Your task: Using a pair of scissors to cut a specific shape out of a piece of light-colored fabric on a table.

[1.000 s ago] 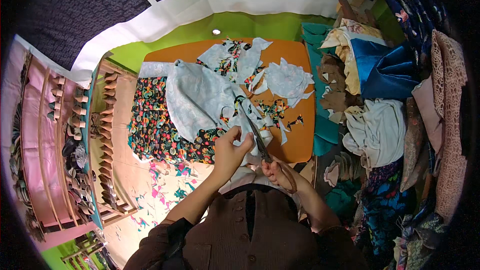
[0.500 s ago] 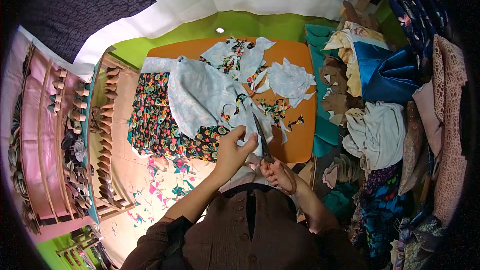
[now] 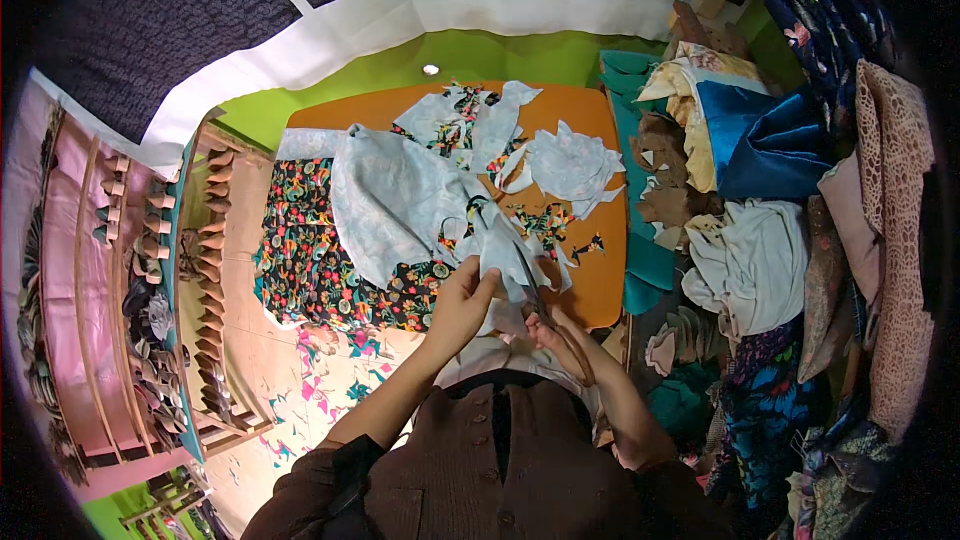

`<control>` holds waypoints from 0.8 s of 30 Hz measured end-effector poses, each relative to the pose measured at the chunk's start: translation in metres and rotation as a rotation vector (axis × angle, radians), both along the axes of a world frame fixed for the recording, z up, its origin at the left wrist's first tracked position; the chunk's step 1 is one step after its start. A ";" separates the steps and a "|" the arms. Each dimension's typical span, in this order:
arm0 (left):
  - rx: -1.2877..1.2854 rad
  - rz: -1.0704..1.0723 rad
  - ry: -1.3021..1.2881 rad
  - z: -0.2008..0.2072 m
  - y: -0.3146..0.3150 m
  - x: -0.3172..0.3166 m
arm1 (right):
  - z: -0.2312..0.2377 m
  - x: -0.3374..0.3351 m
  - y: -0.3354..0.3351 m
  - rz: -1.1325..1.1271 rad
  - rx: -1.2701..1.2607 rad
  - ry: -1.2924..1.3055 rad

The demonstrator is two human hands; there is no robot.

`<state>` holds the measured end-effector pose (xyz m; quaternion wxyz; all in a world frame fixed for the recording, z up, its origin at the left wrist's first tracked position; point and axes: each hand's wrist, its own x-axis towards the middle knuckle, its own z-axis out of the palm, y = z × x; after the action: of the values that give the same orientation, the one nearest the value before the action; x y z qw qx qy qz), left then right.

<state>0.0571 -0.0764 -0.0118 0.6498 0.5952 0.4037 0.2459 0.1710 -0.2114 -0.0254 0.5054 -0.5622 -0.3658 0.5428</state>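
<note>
My left hand (image 3: 461, 300) pinches the edge of a pale blue-white piece of fabric (image 3: 500, 252) between thumb and fingers. In my right hand (image 3: 546, 334) are large dark scissors (image 3: 532, 292) with brown handles, their blades pointing away from me against the right side of that piece. How far the blades are parted is too small to tell. Beyond my left hand lies a bigger sheet of pale fabric (image 3: 385, 190), folded over black floral fabric (image 3: 300, 230). Small floral scraps (image 3: 540, 225) lie just past the blades.
The orange table (image 3: 600, 290) also bears a stack of cut pale pieces (image 3: 572, 165) and more cut scraps (image 3: 435, 118). Folded cloths, including a shiny blue one (image 3: 765, 145), are piled at the right. A wooden rack of shoe forms (image 3: 212, 270) stands left. Colourful snippets (image 3: 318, 365) litter the floor.
My left fingers have come down onto the pale piece and now pinch it; before, thumb and fingers were spread above it. The scissors have shifted slightly right and nearer to me.
</note>
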 end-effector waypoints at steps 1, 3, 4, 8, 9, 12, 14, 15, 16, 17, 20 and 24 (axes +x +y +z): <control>0.083 -0.024 0.088 -0.004 0.002 -0.002 | 0.000 0.003 -0.001 0.041 -0.020 -0.020; 0.167 -0.044 0.175 -0.007 0.003 -0.005 | -0.001 0.005 -0.001 0.085 -0.039 -0.040; 0.192 -0.065 0.233 0.004 0.003 -0.004 | -0.004 0.005 -0.001 0.110 -0.087 0.035; 0.292 -0.020 0.210 0.010 0.001 -0.001 | -0.003 -0.004 0.001 0.090 -0.141 0.208; 0.290 -0.015 0.210 0.010 0.000 -0.001 | -0.004 -0.006 0.001 0.095 -0.143 0.206; 0.320 0.029 0.198 0.012 -0.001 -0.001 | -0.009 -0.008 0.002 0.101 -0.150 0.300; 0.288 0.018 0.201 0.014 -0.001 -0.003 | -0.009 -0.009 0.003 0.111 -0.155 0.267; 0.287 0.018 0.201 0.013 -0.001 -0.004 | -0.009 -0.009 0.004 0.111 -0.156 0.267; 0.293 -0.007 0.195 0.011 0.000 -0.005 | -0.008 -0.010 0.004 0.116 -0.171 0.281; 0.300 -0.033 0.190 0.011 0.000 -0.006 | -0.008 -0.010 0.005 0.121 -0.186 0.294; 0.102 -0.043 0.156 0.028 -0.004 -0.002 | -0.011 -0.011 0.002 0.109 -0.188 0.407; 0.067 -0.016 0.161 0.033 -0.006 -0.005 | -0.014 -0.014 0.001 0.105 -0.204 0.380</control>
<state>0.0523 -0.0823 0.0214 0.5971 0.6376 0.4413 0.2054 0.1575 -0.2106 -0.0389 0.4769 -0.4779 -0.2360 0.6989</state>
